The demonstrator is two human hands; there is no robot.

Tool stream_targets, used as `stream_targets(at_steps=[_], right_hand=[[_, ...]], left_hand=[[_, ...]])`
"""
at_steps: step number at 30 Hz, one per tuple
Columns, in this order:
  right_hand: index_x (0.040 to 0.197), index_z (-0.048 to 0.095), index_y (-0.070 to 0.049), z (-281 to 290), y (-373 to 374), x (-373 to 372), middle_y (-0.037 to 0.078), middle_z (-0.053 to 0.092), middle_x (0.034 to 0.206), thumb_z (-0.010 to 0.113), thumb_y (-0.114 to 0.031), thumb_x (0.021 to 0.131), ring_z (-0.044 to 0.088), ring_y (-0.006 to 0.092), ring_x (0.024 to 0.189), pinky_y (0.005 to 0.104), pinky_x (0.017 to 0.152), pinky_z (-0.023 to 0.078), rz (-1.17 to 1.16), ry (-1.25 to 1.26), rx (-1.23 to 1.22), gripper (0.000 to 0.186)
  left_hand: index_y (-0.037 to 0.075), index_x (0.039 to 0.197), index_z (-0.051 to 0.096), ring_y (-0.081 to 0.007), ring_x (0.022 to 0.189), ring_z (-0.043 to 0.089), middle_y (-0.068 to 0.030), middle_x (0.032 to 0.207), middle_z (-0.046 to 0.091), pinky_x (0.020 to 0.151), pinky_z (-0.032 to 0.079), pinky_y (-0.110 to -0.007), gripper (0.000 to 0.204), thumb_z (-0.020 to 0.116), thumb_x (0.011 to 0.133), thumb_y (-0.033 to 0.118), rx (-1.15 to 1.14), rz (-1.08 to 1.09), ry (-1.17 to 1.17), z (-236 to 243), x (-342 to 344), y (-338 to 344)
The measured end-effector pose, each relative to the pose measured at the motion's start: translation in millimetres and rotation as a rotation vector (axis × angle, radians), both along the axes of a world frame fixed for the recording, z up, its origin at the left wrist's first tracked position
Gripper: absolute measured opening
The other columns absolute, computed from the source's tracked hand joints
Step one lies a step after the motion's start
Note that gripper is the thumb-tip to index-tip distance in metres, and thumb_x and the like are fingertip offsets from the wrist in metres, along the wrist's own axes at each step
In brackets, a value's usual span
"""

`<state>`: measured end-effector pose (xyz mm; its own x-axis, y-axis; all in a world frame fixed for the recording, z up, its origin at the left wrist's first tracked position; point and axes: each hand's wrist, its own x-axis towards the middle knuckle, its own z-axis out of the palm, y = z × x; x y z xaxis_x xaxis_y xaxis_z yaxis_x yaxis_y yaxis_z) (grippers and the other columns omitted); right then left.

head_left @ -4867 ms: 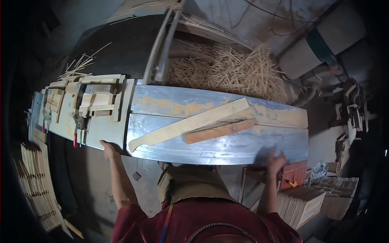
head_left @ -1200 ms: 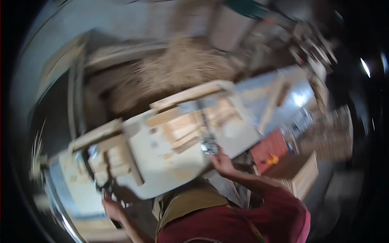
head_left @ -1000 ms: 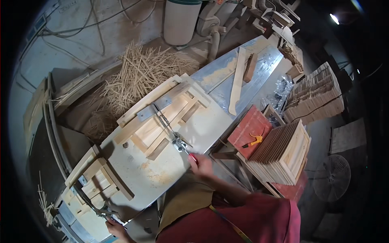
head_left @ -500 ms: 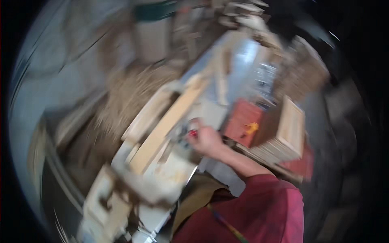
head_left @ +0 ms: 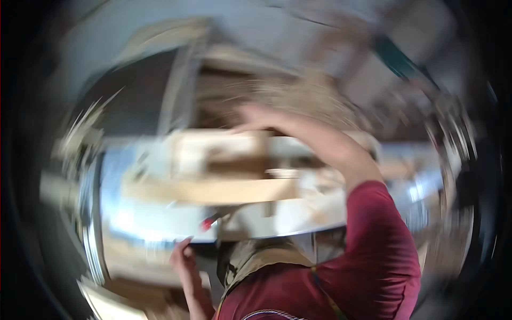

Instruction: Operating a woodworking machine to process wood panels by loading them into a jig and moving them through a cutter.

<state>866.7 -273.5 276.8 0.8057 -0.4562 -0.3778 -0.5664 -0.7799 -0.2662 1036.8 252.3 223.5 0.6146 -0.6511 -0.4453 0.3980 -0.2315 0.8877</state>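
My right hand [head_left: 256, 116] reaches across the bench, over the far rim of a pale, boxy wooden frame [head_left: 186, 152]. Its fingers are smeared by motion, so I cannot see whether they hold or touch anything. Below the bench's near edge is my left hand [head_left: 184, 255], raised and also blurred, with one finger pointing up and no object visible in it. A small red-ended thing [head_left: 207, 224] lies close above it on the bench. Between the two hands a long pale wooden board [head_left: 213, 191] runs sideways along the bench.
Beyond the bench lies a heap of straw-coloured shavings [head_left: 309, 96], beside a dark bin-like opening [head_left: 138, 93]. A dark green object [head_left: 397, 56] stands at the far right. Low on the left is a light wooden panel [head_left: 109, 301]. Everything is heavily blurred.
My view has swung left, so the bench now runs sideways. My right hand has left the red thing and stretched over the wooden frame. My left hand has come into view.
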Motion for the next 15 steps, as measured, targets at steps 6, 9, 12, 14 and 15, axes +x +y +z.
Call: stream_targets(at_steps=[6, 9, 12, 14, 15], right_hand=[[0.125, 0.074, -0.002, -112, 53, 96, 0.025, 0.075, 0.118, 0.071, -0.060, 0.094, 0.071, 0.0396, 0.114, 0.0483, 0.098, 0.055, 0.082, 0.029, 0.014, 0.065], [0.109, 0.075, -0.001, -108, 7, 67, 0.026, 0.074, 0.112, 0.072, -0.038, 0.097, 0.070, 0.0462, 0.101, 0.0522, 0.089, 0.055, -0.002, -0.110, 0.072, 0.039], [0.107, 0.071, 0.001, 2, 2, 34, 0.028, 0.072, 0.104, 0.066, -0.029, 0.101, 0.070, 0.0482, 0.100, 0.0554, 0.088, 0.055, 0.154, -0.088, -0.442, 0.031], [0.113, 0.066, 0.003, 74, 5, 47, 0.032, 0.070, 0.100, 0.060, -0.025, 0.105, 0.069, 0.0505, 0.096, 0.0562, 0.083, 0.053, 0.113, -0.262, -0.554, 0.030], [0.115, 0.065, 0.004, 121, 20, 53, 0.032, 0.070, 0.101, 0.059, -0.024, 0.106, 0.069, 0.0490, 0.095, 0.0540, 0.084, 0.053, 0.069, -0.379, -0.561, 0.030]], left_hand=[[-0.005, 0.118, 0.074, -0.0051, 0.068, 0.054, 0.0024, 0.074, 0.061, 0.067, 0.044, -0.023, 0.034, 0.062, 0.111, 0.026, 0.107, 0.461, 0.029, 26, -43, 151], [0.000, 0.109, 0.076, -0.0036, 0.064, 0.051, 0.0039, 0.075, 0.060, 0.058, 0.042, -0.022, 0.028, 0.069, 0.107, 0.027, 0.161, 0.527, 0.064, 14, -53, 166], [-0.001, 0.115, 0.076, -0.0068, 0.072, 0.061, 0.0001, 0.084, 0.069, 0.066, 0.053, -0.025, 0.037, 0.071, 0.105, 0.035, 0.152, 0.341, 0.001, 36, -56, 130], [-0.002, 0.115, 0.076, -0.0072, 0.071, 0.061, -0.0006, 0.084, 0.069, 0.066, 0.053, -0.026, 0.039, 0.071, 0.105, 0.036, 0.022, 0.390, -0.002, 35, -83, 126], [-0.001, 0.114, 0.076, -0.0070, 0.070, 0.062, -0.0005, 0.083, 0.069, 0.065, 0.053, -0.026, 0.039, 0.071, 0.105, 0.036, 0.021, 0.404, -0.018, 44, -97, 127]])
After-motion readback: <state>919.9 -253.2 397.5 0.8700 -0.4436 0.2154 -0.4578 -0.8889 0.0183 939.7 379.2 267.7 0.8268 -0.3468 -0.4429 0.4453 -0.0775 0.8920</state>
